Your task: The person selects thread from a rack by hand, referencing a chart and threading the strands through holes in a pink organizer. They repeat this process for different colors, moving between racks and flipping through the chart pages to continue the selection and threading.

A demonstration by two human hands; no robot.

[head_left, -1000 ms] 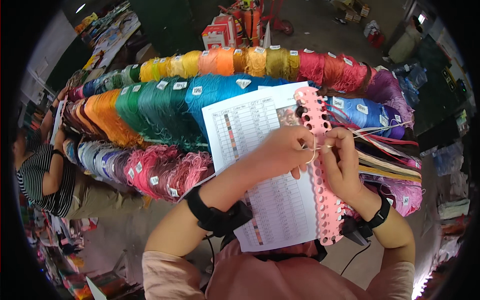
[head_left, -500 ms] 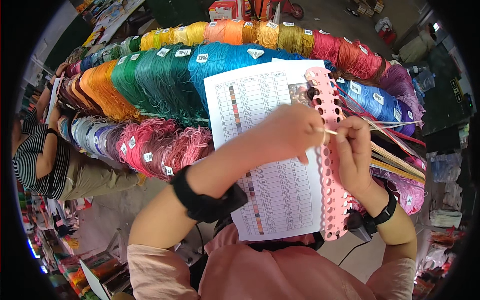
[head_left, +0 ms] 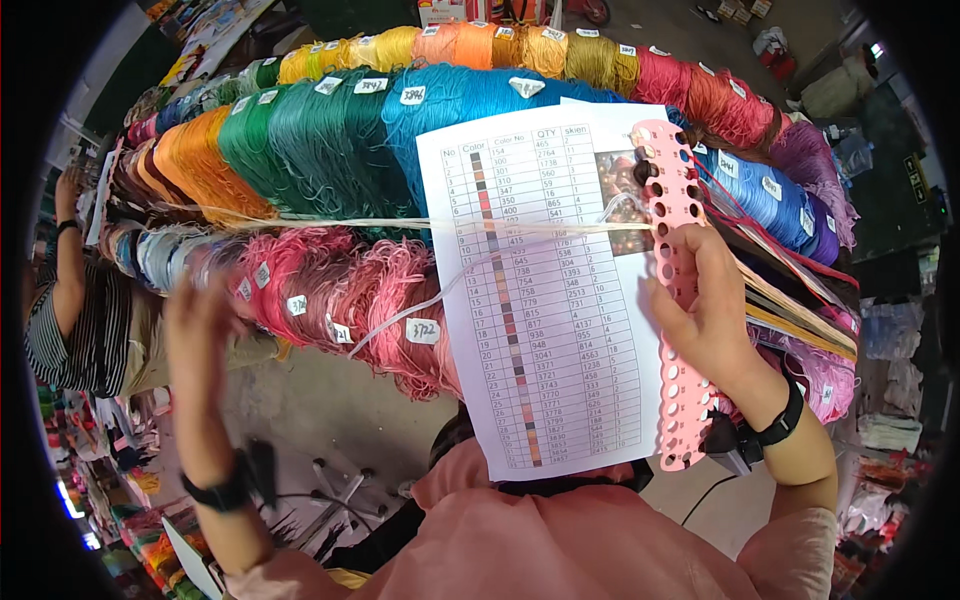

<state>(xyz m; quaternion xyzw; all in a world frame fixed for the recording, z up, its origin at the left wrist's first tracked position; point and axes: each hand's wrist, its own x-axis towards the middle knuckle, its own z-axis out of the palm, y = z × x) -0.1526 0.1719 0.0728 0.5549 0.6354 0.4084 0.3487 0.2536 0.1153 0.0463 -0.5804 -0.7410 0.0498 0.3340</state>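
Observation:
My right hand (head_left: 708,305) is curled around a long pink perforated thread card (head_left: 682,410), its fingertips by a pale cream thread (head_left: 560,231). That thread runs left from the card across a printed sheet (head_left: 545,400) and the skeins. Beneath it, a whitish thread (head_left: 440,292) curves over the sheet. On the left, my left hand (head_left: 200,335) is raised in front of the skeins and smeared by motion; whether it holds anything cannot be made out. Threads of red, tan and dark brown (head_left: 765,265) hang from the card's right edge.
Rows of tagged skeins surround the sheet: teal-green (head_left: 320,150), orange (head_left: 200,165), pink (head_left: 385,310), blue (head_left: 765,190) and yellow (head_left: 350,55). Another person in a striped top (head_left: 85,325) stands at the far left. A cable and a metal stand (head_left: 345,490) are below.
My left hand has left the card and my right hand, swinging far to the left. The cream thread now lies stretched across the sheet. My right hand stays at the card.

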